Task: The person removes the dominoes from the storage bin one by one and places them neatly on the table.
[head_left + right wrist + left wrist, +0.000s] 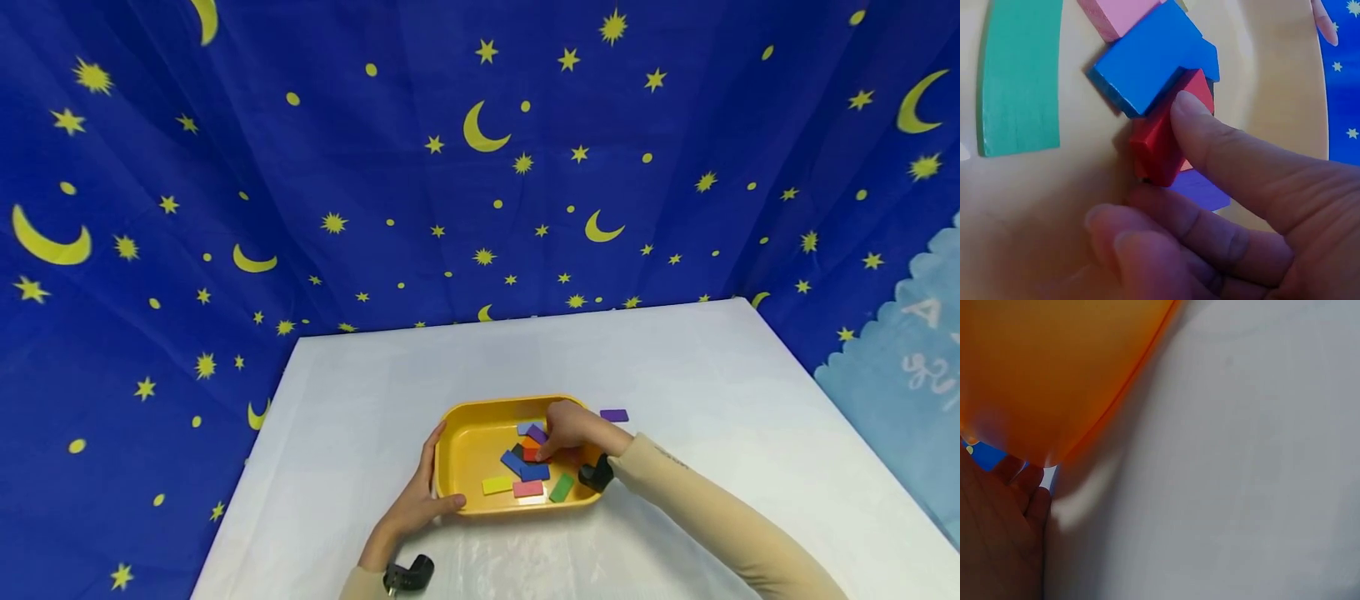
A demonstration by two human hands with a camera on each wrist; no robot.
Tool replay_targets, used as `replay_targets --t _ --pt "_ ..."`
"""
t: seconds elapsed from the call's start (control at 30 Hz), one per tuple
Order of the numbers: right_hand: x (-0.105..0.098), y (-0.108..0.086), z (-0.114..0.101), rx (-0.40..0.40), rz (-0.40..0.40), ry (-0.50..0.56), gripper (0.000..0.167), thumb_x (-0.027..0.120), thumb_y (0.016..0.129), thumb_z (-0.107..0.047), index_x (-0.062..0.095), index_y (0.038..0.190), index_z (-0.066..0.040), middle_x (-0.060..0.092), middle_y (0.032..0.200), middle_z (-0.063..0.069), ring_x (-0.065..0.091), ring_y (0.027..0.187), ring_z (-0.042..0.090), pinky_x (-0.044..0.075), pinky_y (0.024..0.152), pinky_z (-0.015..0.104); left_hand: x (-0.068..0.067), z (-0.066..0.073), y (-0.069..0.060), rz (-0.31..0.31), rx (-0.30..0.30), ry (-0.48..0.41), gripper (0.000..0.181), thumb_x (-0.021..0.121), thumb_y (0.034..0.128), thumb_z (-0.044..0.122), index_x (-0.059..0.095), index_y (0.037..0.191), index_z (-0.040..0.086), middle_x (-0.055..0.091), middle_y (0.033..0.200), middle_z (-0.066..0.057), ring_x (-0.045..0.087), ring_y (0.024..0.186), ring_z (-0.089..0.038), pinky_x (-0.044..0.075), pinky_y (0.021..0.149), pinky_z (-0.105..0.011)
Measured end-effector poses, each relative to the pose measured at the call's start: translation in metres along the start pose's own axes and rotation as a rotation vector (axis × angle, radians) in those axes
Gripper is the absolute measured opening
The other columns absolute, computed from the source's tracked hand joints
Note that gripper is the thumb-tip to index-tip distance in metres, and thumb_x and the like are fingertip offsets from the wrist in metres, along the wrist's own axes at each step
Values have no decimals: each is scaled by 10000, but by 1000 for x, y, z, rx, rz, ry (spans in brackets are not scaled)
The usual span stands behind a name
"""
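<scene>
A yellow plastic tray point(474, 454) stands on the white table, its underside showing orange in the left wrist view. My left hand point(414, 498) holds it at the near left corner, thumb by the front rim and fingers along the left side. Inside the tray, my right hand point(567, 427) pinches a red wooden block point(1169, 134) between thumb and fingers. Close beside it lie blue blocks point(1147, 59), a purple block point(1200, 190) and a pink block point(1116, 15). A green block point(1021, 78) lies apart from these. The hand covers part of the pile.
Also in the tray is a yellow block point(497, 485) near its front. Outside, a purple block point(613, 415) lies on the white table point(360, 392) just right of the tray. A blue curtain point(420, 192) with moons and stars hangs behind and at the sides.
</scene>
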State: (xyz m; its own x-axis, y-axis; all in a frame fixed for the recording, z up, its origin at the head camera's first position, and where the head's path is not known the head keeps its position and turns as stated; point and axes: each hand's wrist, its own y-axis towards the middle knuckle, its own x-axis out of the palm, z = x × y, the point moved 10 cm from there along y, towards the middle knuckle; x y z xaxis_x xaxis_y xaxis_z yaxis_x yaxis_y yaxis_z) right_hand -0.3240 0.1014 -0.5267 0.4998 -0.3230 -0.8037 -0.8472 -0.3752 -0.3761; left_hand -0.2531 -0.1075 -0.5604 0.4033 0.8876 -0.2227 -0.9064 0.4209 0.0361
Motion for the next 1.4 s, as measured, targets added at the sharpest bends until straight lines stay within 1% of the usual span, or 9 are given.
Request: replay_targets --t 0.13,0.33,0.4,0.5,0.63,0.83,0.97,1.17,1.4 --pt "0 0 1 20 0 30 428 842 700 -340 537 533 -91 343 474 -20 380 427 124 275 444 209 2 1 1 -18 -14 -22 1094 778 760 147 13 1529 299 24 1577 -94 95 1407 -293 109 1077 -575" --pt "1 -2 2 20 -6 66 426 841 701 -334 561 510 -76 415 435 -21 429 394 125 293 414 203 5 30 -4 -43 -9 -43 1089 768 772 137 -11 1532 150 7 1566 -167 97 1402 -324 127 1076 -556" --pt "1 -2 2 11 -6 77 423 836 707 -333 575 508 -65 437 424 -24 443 388 125 295 407 200 5 34 -5 -44 -13 -43 1085 767 774 142 -9 1532 143 6 1565 -170 98 1402 -324 132 1076 -554" --pt "1 -2 2 0 -1 103 388 831 723 -303 605 523 -60 480 432 -22 469 387 123 313 399 197 4 21 -3 -28 -2 -39 1087 779 767 182 12 1535 240 18 1573 -128 101 1404 -304 129 1075 -564" --pt "0 -2 1 -3 11 128 360 825 735 -281 603 534 -80 496 456 -26 466 392 109 317 397 198 1 2 0 -6 16 -24 1073 788 760 231 40 1518 363 23 1579 -64 95 1409 -275 125 1076 -573" --pt "-1 -1 0 -32 10 177 363 824 738 -269 575 531 -103 493 467 -34 452 409 102 302 410 202 1 3 0 -3 13 -22 1076 789 758 217 42 1518 361 30 1579 -64 106 1407 -273 123 1078 -566" --pt "-2 -1 -3 -63 14 197 344 813 751 -261 587 545 -104 522 489 -33 467 420 100 320 411 197 1 2 0 1 9 -14 1075 793 754 228 48 1518 363 36 1579 -60 108 1405 -269 118 1077 -572" --pt "-2 -1 -6 -88 3 265 309 796 773 -229 601 576 -92 568 531 1 502 438 119 375 416 205 0 3 1 5 13 -16 1073 794 752 222 55 1519 356 36 1580 -59 101 1406 -262 102 1082 -558" --pt "-2 0 -8 -105 -5 274 293 785 785 -241 604 603 -99 566 539 -1 507 465 132 387 446 214 0 2 0 6 5 -3 1065 790 755 259 53 1518 360 19 1582 -52 87 1412 -279 112 1074 -584"
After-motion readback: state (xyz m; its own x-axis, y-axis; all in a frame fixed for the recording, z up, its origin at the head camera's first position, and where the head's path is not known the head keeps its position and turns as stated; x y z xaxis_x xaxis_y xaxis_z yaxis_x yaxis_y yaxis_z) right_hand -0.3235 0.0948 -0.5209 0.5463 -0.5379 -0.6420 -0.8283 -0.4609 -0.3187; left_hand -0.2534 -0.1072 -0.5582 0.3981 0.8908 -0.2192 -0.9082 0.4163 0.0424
